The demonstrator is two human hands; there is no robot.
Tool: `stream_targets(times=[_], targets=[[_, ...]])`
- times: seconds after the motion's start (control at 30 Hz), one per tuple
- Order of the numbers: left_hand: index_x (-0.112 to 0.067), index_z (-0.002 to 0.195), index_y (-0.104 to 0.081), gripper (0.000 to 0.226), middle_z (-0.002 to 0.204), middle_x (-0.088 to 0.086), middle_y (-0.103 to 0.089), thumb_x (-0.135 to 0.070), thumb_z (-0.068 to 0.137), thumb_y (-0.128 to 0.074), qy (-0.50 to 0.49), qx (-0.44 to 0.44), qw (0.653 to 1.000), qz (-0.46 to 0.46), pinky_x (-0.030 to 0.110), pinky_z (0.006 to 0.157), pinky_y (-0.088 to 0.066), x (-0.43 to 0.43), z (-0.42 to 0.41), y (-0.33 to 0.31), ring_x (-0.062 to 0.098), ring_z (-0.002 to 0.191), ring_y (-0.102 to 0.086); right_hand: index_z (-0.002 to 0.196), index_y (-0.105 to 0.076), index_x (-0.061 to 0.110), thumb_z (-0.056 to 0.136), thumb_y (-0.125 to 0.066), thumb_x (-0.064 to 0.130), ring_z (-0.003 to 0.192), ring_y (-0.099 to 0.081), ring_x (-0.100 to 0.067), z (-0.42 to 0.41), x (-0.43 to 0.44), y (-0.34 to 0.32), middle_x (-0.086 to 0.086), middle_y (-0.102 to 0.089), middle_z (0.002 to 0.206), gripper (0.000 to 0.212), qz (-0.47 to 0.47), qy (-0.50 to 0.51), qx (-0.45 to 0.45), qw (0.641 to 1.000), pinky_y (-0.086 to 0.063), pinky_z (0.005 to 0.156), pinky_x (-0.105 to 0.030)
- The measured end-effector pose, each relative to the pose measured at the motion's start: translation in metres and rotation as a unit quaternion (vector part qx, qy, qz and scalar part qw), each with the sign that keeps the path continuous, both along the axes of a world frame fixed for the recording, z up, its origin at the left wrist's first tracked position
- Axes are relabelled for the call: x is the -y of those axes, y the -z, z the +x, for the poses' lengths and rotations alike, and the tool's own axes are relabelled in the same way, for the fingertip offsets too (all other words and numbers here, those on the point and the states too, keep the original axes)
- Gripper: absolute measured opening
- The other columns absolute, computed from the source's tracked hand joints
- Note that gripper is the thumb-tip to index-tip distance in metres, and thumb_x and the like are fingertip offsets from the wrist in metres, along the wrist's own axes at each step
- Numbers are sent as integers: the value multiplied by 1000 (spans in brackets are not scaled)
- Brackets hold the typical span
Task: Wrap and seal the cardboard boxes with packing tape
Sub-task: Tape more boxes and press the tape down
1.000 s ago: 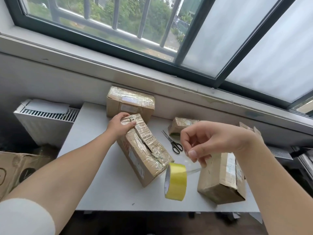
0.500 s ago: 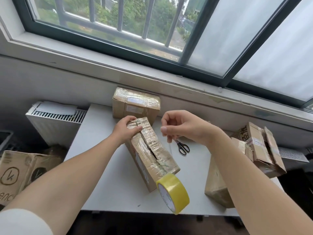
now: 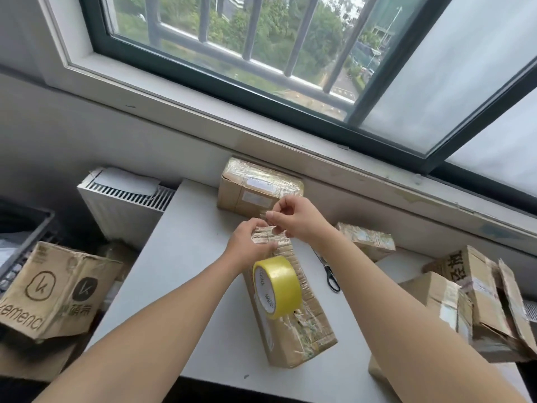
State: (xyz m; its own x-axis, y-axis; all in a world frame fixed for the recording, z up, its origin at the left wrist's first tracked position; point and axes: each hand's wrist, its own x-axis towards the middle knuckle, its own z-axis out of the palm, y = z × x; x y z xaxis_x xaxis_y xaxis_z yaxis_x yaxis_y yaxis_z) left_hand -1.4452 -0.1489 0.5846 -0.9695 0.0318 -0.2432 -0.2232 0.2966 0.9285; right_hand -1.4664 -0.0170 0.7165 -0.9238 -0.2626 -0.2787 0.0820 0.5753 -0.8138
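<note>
Left hand [image 3: 250, 242]: fingers curled over the far end of the box [image 3: 293, 315], pinning it to the table [image 3: 174, 257]. The box's long axis runs from the hands toward the person. Yellow tape roll [image 3: 277, 286] sits over its top, nearer the left hand. Right hand [image 3: 293, 219]: fingers pinch the tape end [image 3: 266, 214] just above that far end, the strip barely visible.

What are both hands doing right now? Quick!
Left hand: closed, holding the far end of the long box.
Right hand: closed, fingers pinching the tape end just above that box.
</note>
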Motion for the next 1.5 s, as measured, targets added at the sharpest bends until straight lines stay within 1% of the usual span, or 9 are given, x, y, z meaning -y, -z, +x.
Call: stream_targets(times=[0.1, 0.2, 0.33, 0.53, 0.73, 0.9, 1.17, 1.3, 1.5], targets=[[-27, 121, -65, 51, 123, 1, -58, -35, 77, -90, -3, -19, 1000, -2, 38, 102, -47, -3, -2, 6, 22, 119, -58, 85, -59, 10, 94, -74, 13, 57, -69, -10, -8, 3, 19, 1, -69, 68, 18, 32, 19, -23, 999, -47, 53, -18], [-32, 117, -65, 49, 116, -3, -58, -43, 76, -89, -19, -24, 1000, -1, 41, 101, -49, -5, -2, 10, 22, 116, -59, 80, -61, 15, 91, -78, 19, 60, -72, -15, -12, 2, 35, 5, -68, 65, 20, 59, 53, -50, 996, -50, 61, -25], [-38, 120, -64, 56, 118, -8, -56, -51, 72, -89, -20, -16, 1000, -1, 40, 101, -49, -3, 0, 8, 16, 118, -56, 78, -62, 19, 90, -78, 22, 63, -72, -13, -8, 9, 35, 0, -72, 73, 20, 91, 69, -104, 988, -52, 62, -19], [-37, 119, -63, 53, 116, -10, -56, -45, 73, -88, -16, -26, 999, -15, 32, 96, -48, -1, 2, 6, 14, 115, -57, 85, -64, 10, 91, -77, 16, 62, -73, -15, 7, -3, 1, -8, -74, 78, 15, 57, 17, -113, 992, -57, 64, -28], [-39, 110, -62, 46, 112, -8, -58, -39, 73, -89, -8, -46, 999, -15, 32, 95, -49, -2, 3, 3, 15, 107, -60, 89, -62, 1, 92, -74, 6, 58, -64, -11, 29, -26, -50, 0, -70, 68, 13, -57, 10, -120, 991, -48, 56, -18], [-37, 112, -62, 45, 115, -7, -58, -38, 75, -88, -3, -42, 999, -21, 33, 96, -49, 0, 4, 1, 16, 107, -60, 89, -63, 1, 91, -75, 8, 60, -65, -11, 47, -59, -80, -2, -70, 68, 14, -21, -13, -150, 988, -48, 58, -14], [-31, 113, -63, 42, 119, -4, -58, -35, 78, -86, -9, -49, 998, -24, 33, 97, -49, -3, 5, -2, 18, 108, -60, 92, -63, 0, 92, -73, 7, 65, -71, -17, 74, -100, -107, -6, -74, 75, 13, 6, 29, -185, 982, -48, 57, -16], [-34, 110, -61, 41, 116, -4, -57, -37, 78, -86, -23, -62, 997, -39, 39, 102, -49, -7, 7, -2, 21, 111, -59, 89, -63, 2, 90, -76, 9, 65, -71, -18, 87, -97, -125, 0, -72, 71, 15, 18, -14, -171, 985, -49, 60, -15], [-33, 106, -63, 40, 109, -4, -52, -33, 76, -88, -26, -131, 990, -52, 44, 101, -50, -2, 5, -11, 22, 107, -59, 87, -64, 9, 90, -76, 14, 69, -73, -23, 103, -96, -146, -9, -72, 73, 13, 67, -88, -126, 986, -51, 64, -20]])
